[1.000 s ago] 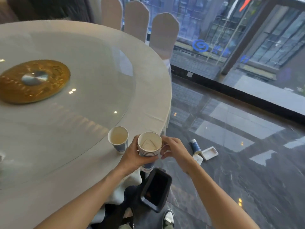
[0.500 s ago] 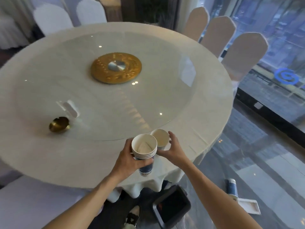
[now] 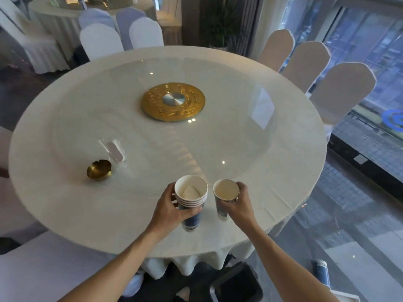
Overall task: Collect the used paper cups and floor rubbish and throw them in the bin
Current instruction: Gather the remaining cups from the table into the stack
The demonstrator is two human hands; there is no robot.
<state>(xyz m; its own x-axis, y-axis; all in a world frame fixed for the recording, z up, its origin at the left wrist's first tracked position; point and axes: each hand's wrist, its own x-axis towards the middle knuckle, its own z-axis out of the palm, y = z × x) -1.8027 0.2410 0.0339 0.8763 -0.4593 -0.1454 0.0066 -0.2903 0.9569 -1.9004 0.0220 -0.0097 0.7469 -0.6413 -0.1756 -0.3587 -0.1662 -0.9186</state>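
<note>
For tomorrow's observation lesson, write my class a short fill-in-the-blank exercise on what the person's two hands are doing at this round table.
1. The left hand holds a ______ of nested paper cups.
2. The right hand grips a ______ paper cup.
3. The small dish left of the cups is ______ in colour.
4. The bin stands on the ______, beside the table.

Missing words: stack; single; gold; floor

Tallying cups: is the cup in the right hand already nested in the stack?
No: the right hand holds the single cup beside the stack.
</note>
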